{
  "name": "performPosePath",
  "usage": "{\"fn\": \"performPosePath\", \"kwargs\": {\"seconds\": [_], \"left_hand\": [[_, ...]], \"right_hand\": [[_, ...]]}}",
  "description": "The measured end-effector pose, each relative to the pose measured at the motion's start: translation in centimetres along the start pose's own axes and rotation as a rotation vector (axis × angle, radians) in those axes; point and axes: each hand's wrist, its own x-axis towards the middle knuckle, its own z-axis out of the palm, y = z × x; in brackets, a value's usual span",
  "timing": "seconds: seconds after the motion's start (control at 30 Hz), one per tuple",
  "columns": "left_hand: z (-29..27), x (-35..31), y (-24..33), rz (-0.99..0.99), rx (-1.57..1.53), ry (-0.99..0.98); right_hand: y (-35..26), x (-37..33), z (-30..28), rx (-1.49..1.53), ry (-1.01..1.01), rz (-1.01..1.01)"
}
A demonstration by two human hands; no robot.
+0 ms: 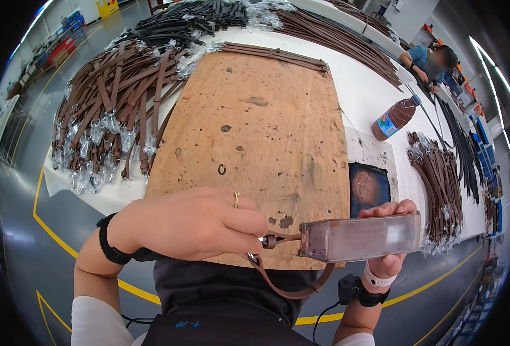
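1. The left hand [194,222] is curled, its fingers [249,222] pinched together on the metal end of a thin brown strap [289,291], just above the near edge of the wooden board [255,121].
2. The right hand [390,242] holds a long rectangular metal block [359,236] from the far side; its fingers [390,209] wrap over the top edge, clamped on the block.
3. The strap's tip meets the left end of the block, and the rest of the strap hangs in a loop below both hands, in front of the person's dark apron.
4. The board lies on a white surface [364,86] and is stained and pitted.
5. Just right of the board sits a small dark blue pad [369,187] with a worn reddish centre.
6. Left of the board lies a heap of brown straps [114,109], their ends wrapped in clear plastic.
7. A brown bottle [396,117] with a blue cap stands tilted further right, near another bundle of brown straps [439,184].
8. A second person [431,60] leans at the far end of the surface.
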Motion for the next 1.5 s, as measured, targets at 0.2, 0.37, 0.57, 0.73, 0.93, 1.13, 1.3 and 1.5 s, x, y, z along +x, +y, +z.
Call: {"fn": "performPosePath", "kwargs": {"seconds": [0.2,0.37,0.57,0.73,0.93,1.13,1.3,1.5], "left_hand": [[0.2,0.4,0.1,0.049,0.047,-0.009],[0.2,0.2,0.2,0.033,0.077,-0.019],[0.3,0.2,0.1,0.022,0.076,0.004],[0.2,0.1,-0.1,0.021,0.090,0.014],[0.1,-0.1,0.1,-0.021,0.124,-0.020],[0.3,-0.3,-0.1,-0.029,0.163,0.063],[0.5,-0.7,-0.2,-0.074,0.190,0.135],[0.7,-0.4,-0.4,-0.121,0.189,0.193]], "right_hand": [[0.4,0.3,1.3,0.024,-0.067,0.034],[0.4,0.3,0.8,-0.024,-0.093,-0.023],[0.2,-0.1,-0.9,-0.091,-0.030,-0.016],[-0.3,-0.4,-2.4,-0.014,0.060,-0.069],[-0.7,-0.7,-3.7,0.107,0.139,-0.120],[-0.3,-1.8,-4.9,0.156,0.032,-0.126],[-0.2,-1.9,-4.4,0.047,0.210,-0.135],[-0.2,-2.1,-5.0,0.042,0.230,-0.144]]}}
